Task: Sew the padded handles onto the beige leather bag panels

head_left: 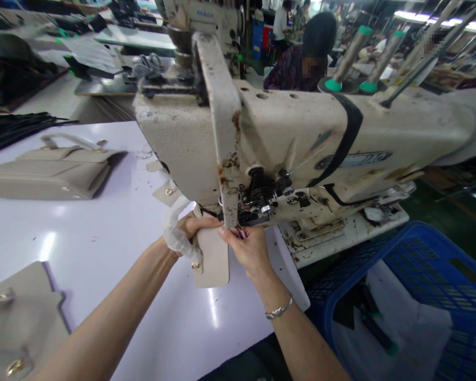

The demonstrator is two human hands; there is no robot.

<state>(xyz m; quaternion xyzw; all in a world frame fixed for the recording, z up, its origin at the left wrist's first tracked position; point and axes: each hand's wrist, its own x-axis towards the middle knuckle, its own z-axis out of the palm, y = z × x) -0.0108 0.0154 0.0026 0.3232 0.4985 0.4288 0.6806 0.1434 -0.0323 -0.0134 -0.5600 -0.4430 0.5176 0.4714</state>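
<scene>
A beige bag panel point(214, 259) lies on the white tabletop, its upper edge under the head of a sewing machine point(178, 143). My left hand point(188, 225) grips the panel at its upper left. A bag handle wrapped in white film point(176, 233) curves around that hand, and a small gold fitting point(197, 264) joins it to the panel. Close to the needle area, my right hand point(252, 251) is closed, thumb and fingers pinched beside the panel's upper right corner. Something small and pinkish shows between its fingers, mostly hidden. The needle itself is out of sight behind the machine's guard.
A beige handbag point(59, 169) lies at the left, with another beige panel point(27, 312) nearer me. On the right stands a blue plastic basket point(412, 233) holding white sheets and dark pieces. Thread cones point(351, 55) stand atop the machine. Behind it, a person point(301, 58) sits bent forward.
</scene>
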